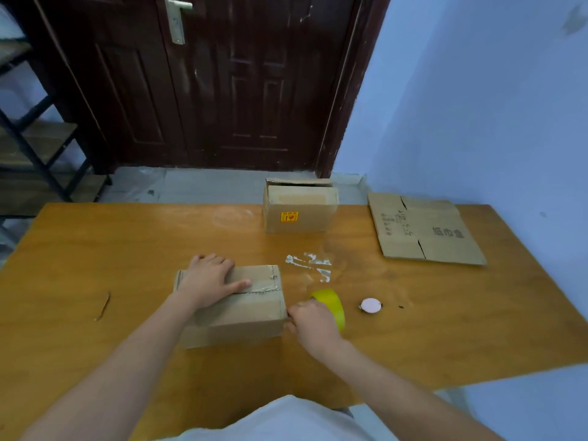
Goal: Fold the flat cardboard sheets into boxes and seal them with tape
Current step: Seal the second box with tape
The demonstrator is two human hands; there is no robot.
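Light, stiff box (232,308) pinned under flat left hand (208,281) with fingers straight across flap seam, right hand (313,323) curled around yellow tape roll (331,305) just off its right edge; probably best held by pressing flaps, not thin walls.

Closed brown box (235,307) mid-table, yellow tape roll (331,305) just right, flat sheet (426,230) far right.
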